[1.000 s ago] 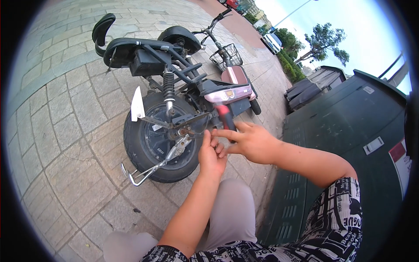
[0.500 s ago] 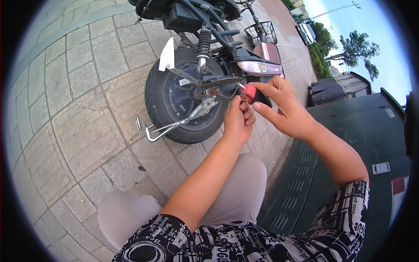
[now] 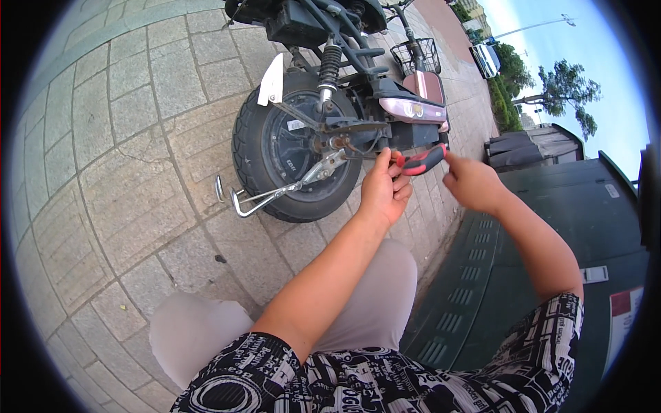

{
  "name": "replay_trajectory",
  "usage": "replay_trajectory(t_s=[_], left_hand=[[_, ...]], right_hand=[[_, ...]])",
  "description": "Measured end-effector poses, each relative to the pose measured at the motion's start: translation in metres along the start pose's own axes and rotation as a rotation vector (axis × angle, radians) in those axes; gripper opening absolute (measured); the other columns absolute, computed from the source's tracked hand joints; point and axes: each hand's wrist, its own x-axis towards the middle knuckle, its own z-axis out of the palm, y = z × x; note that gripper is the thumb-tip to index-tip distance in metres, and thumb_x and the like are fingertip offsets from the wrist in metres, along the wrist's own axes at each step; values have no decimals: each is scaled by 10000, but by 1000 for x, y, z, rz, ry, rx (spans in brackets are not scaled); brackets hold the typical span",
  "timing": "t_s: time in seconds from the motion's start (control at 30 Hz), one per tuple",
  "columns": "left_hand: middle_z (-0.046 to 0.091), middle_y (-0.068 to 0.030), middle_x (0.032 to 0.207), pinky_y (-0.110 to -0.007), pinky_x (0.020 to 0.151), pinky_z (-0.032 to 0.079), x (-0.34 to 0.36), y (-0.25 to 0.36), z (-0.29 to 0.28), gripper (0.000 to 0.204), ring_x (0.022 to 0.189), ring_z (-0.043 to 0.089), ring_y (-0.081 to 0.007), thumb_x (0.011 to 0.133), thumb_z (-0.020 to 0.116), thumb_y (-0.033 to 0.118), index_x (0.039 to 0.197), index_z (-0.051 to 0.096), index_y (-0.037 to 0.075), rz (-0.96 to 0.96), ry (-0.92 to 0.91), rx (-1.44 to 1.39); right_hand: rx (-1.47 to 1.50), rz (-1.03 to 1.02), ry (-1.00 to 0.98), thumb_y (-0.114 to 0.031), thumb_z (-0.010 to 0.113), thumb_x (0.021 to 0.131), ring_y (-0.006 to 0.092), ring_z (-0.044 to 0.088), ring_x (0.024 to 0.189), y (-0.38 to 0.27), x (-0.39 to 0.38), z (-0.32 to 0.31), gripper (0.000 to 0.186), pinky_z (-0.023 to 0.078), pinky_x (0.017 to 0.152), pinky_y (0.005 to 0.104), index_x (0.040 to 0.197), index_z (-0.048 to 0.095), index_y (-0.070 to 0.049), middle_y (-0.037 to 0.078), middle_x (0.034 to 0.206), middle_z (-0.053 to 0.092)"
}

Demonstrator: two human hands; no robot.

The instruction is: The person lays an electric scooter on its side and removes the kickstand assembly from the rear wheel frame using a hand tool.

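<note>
A screwdriver with a red and black handle lies nearly level between my hands, to the right of the scooter's rear wheel. My left hand is closed, its thumb and fingers pinching the handle's red front end; the metal shaft is hidden. My right hand has its fingers curled at the handle's back end, the index finger against it. Left of my left hand are the rusty axle nut, the swingarm end and a silver kickstand. Above the wheel stands a black coil shock absorber.
The electric scooter's pink body panel and a wire basket extend beyond. A large dark green metal cabinet stands close on my right, with grey covers behind it. Stone paving spreads to the left.
The screwdriver has swung round, its handle now level and further right. My left fingers have come onto its front end. My right hand has moved down and right, back to the handle's end.
</note>
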Motion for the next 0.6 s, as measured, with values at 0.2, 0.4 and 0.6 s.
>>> replay_trajectory(t_s=[0.2, 0.4, 0.6], left_hand=[[375, 66, 614, -210, 396, 234, 3, -3, -6, 231, 469, 325, -50, 956, 497, 333, 855, 537, 130, 16, -2, 69], [379, 52, 613, -212, 386, 237, 0, 7, -4, 256, 467, 331, -62, 965, 473, 328, 862, 538, 103, 14, 0, 62], [392, 44, 618, -218, 366, 212, -3, -8, -14, 237, 420, 287, -63, 959, 430, 276, 821, 520, 105, 8, 91, 153]], right_hand=[[664, -386, 94, -126, 486, 815, 291, 622, 763, -47, 6, -25, 367, 478, 701, 404, 1167, 583, -81, 173, 826, 637], [91, -374, -526, -260, 530, 801, 314, 627, 795, -57, -31, -36, 241, 488, 718, 410, 920, 705, -144, 118, 823, 667], [-70, -201, -467, -289, 525, 806, 324, 622, 775, -8, -7, 22, 234, 486, 705, 423, 793, 675, -110, 130, 776, 652]])
